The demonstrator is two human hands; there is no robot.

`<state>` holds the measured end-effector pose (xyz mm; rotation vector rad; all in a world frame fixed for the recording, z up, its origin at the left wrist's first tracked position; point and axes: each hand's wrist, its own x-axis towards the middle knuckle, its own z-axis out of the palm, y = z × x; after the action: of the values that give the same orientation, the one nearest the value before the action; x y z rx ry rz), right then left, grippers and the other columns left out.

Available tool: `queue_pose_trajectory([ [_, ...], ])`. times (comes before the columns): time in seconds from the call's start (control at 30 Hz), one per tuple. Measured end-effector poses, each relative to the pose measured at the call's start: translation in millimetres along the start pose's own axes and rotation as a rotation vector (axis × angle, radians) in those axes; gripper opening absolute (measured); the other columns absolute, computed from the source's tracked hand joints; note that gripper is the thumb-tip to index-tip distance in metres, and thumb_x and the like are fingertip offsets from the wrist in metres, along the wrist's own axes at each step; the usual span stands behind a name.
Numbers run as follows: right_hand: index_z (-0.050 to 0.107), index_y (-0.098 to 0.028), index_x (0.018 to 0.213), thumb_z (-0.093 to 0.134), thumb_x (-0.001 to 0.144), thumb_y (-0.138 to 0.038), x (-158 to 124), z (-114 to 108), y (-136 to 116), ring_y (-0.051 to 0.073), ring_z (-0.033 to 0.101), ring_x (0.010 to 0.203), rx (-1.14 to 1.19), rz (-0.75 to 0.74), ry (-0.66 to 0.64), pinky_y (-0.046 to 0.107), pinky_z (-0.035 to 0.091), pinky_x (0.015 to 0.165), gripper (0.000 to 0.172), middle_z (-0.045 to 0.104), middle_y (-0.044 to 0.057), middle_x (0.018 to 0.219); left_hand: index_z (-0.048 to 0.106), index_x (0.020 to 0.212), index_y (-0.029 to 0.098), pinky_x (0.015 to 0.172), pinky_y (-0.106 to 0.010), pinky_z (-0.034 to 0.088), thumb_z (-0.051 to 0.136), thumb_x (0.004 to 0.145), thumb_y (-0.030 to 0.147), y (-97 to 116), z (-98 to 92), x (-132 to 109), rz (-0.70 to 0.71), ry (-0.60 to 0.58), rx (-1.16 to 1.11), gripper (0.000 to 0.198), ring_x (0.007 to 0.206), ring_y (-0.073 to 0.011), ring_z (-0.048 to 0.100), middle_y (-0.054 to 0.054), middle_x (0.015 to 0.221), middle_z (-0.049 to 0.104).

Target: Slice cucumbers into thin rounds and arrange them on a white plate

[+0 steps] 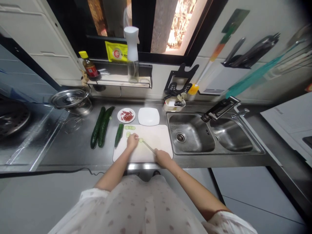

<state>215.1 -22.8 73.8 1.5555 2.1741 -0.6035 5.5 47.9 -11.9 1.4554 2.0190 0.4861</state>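
Observation:
My right hand (162, 158) is wrapped round the handle of a knife (149, 147), whose blade points left and away across the white cutting board (159, 135). A pale green cucumber slice (140, 140) lies at the blade's tip. Just left of it, my left hand (132, 142) has its fingers drawn together; what they hold, if anything, is too small to make out. Beyond that hand, a row of cucumber slices (129, 127) and a few more slices (128, 134) rest on the board. A cut piece of cucumber (119, 135) lies along the board's left edge.
Two whole cucumbers (102, 128) lie left of the board. Behind it stand a plate of small red pieces (126, 115) and a white square plate (148, 116). A double sink (191, 133) is at the right, a lidded steel pot (73, 100) at the left.

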Motion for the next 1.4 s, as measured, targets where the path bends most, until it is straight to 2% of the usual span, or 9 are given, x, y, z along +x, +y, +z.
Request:
queue_pose_trajectory([
  [0.63,0.054,-0.013,0.112,0.036,0.092,-0.009,16.4,-11.0,-13.3,0.022,0.066,0.095,-0.012,-0.014,0.024,0.028,0.048,0.074,0.027,0.068,0.014,0.1,0.067,0.09,0.019,0.079,-0.025,0.045,0.061,0.077,0.015,2.5,-2.4,-1.3,-0.013,-0.015,-0.007,0.015,0.085,-0.0171,0.063,-0.004,0.089,0.069],
  [0.9,0.054,-0.013,0.113,0.035,0.093,-0.009,12.2,-16.9,-13.8,0.022,0.066,0.097,-0.011,-0.008,0.003,0.029,0.048,0.075,0.027,0.067,0.015,0.101,0.067,0.09,0.019,0.079,-0.025,0.045,0.061,0.077,0.014,1.6,-2.0,-1.3,0.006,-0.01,0.004,0.015,0.086,-0.0171,0.063,-0.005,0.091,0.069],
  [1.13,0.053,-0.015,0.112,0.039,0.092,-0.011,2.0,-9.7,-7.3,0.022,0.066,0.094,-0.02,0.008,-0.014,0.029,0.047,0.074,0.025,0.067,0.014,0.099,0.067,0.09,0.019,0.08,-0.026,0.045,0.06,0.077,0.014,-0.6,-0.1,-0.3,0.013,-0.007,0.001,0.016,0.087,-0.0174,0.063,-0.005,0.09,0.068],
  [1.4,0.053,-0.014,0.113,0.037,0.093,-0.011,10.6,-11.0,-11.0,0.022,0.066,0.096,-0.034,-0.003,-0.002,0.028,0.047,0.074,0.025,0.067,0.014,0.1,0.067,0.09,0.019,0.08,-0.025,0.045,0.06,0.077,0.014,-1.5,1.4,0.5,0.01,-0.006,0.001,0.016,0.087,-0.0175,0.063,-0.005,0.09,0.068],
])
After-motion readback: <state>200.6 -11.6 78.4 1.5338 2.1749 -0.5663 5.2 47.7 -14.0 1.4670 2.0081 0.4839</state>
